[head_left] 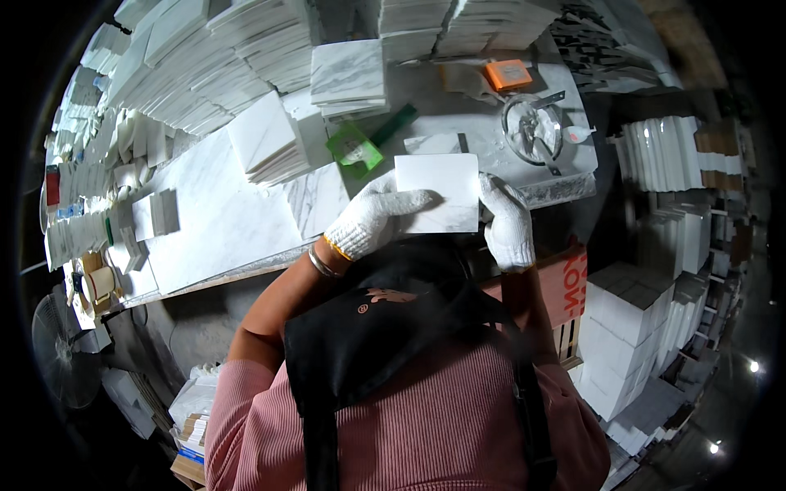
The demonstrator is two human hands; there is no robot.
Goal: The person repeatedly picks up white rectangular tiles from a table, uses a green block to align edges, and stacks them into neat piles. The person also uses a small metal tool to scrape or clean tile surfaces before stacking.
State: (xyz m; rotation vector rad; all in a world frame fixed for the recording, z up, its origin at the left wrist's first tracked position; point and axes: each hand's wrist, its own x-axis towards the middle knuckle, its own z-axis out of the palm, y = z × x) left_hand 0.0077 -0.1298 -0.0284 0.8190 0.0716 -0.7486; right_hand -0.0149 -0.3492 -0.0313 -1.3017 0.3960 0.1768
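Observation:
A square white marble tile (pixel 440 174) with faint grey veins is held up in front of me, above the near edge of the workbench (pixel 229 213). My left hand (pixel 368 217), in a white knit glove, grips its left side with the thumb lying across the face. On the opposite edge, my gloved right hand (pixel 508 222) is closed, fingers mostly behind the tile. Just beyond the tile lies a smaller veined piece (pixel 432 143). A bright green object (pixel 354 150), box-like with something white on it, sits on the bench left of the tile.
To the right stands a round bowl (pixel 506 124) of white paste with metal scrapers. Behind it are an orange box (pixel 508 74) and a cloth (pixel 471 80). Tile stacks (pixel 348 72) line the back; another stack (pixel 266 139) stands left. A fan (pixel 65 352) is at far left.

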